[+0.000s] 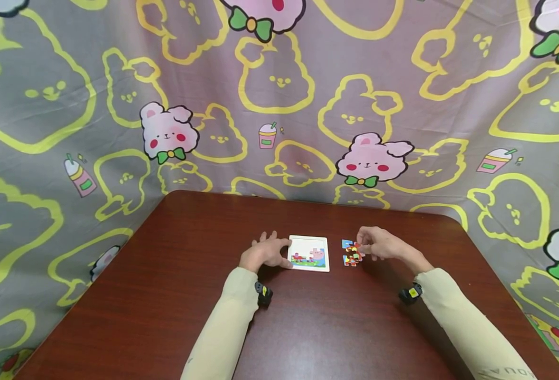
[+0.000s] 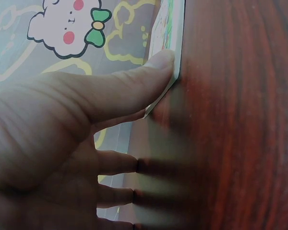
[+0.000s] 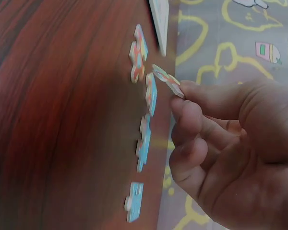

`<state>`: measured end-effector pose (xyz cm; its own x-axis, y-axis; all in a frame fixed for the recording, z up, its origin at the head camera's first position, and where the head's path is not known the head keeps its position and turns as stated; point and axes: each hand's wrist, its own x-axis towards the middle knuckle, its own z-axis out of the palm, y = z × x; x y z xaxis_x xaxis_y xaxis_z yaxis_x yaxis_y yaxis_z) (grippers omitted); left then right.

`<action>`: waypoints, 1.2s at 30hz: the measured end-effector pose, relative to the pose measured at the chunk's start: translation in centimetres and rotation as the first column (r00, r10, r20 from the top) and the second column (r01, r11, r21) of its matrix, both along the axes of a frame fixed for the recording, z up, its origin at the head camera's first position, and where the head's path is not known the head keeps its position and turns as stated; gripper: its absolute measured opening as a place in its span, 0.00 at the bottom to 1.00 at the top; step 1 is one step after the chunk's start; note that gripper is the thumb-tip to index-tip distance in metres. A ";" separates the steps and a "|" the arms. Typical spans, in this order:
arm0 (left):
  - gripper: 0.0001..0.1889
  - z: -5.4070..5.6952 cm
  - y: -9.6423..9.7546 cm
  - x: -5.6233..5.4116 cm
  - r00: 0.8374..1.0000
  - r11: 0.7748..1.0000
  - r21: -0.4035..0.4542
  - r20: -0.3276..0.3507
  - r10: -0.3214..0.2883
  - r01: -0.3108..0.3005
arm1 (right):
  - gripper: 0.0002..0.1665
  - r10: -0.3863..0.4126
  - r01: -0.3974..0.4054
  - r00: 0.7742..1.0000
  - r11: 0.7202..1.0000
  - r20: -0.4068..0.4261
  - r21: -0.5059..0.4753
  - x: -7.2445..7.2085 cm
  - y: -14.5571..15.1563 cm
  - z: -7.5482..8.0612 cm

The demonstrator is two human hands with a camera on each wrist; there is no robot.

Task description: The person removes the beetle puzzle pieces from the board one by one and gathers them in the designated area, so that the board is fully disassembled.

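Note:
A white puzzle tray (image 1: pixel 308 238) lies on the table, part of its colourful picture filled in along the bottom and right. My left hand (image 1: pixel 269 252) rests at the tray's left edge with fingers spread; in the left wrist view its thumb (image 2: pixel 129 91) presses on the tray's corner (image 2: pixel 178 43). Between thumb and fingertips, my right hand (image 3: pixel 221 129) pinches a jigsaw piece (image 3: pixel 168 81), tilted above the table. Loose jigsaw pieces (image 1: pixel 347 244) lie right of the tray, under and beside that hand. The right wrist view shows several of them in a row, including a blue piece (image 3: pixel 136 201).
The dark red wooden table (image 1: pixel 203 316) carries the tray and pieces near its middle. Behind it hangs a patterned cloth (image 1: pixel 298 121) with cartoon animals, meeting the table's far edge. Each wrist wears a small black camera (image 1: pixel 263 293).

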<state>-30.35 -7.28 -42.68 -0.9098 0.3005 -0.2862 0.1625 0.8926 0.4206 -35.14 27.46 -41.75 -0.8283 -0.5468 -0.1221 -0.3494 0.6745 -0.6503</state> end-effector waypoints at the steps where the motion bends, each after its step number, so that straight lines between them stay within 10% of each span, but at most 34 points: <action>1: 0.36 0.0 0.0 0.0 1.000 1.000 -0.001 -0.001 0.000 0.000 | 0.07 0.002 -0.002 1.000 1.000 0.009 0.004 0.0 0.2 0.0; 16: 0.36 -0.1 -0.1 -0.1 1.000 1.000 -0.009 -0.003 -0.004 0.004 | 0.08 0.022 -0.030 0.988 0.998 0.155 0.051 0.3 2.2 -0.9; 36: 0.37 -0.1 -0.4 -0.1 1.000 1.000 -0.011 -0.005 -0.011 0.011 | 0.12 -0.066 0.033 0.987 0.975 0.145 0.218 0.9 0.3 -0.1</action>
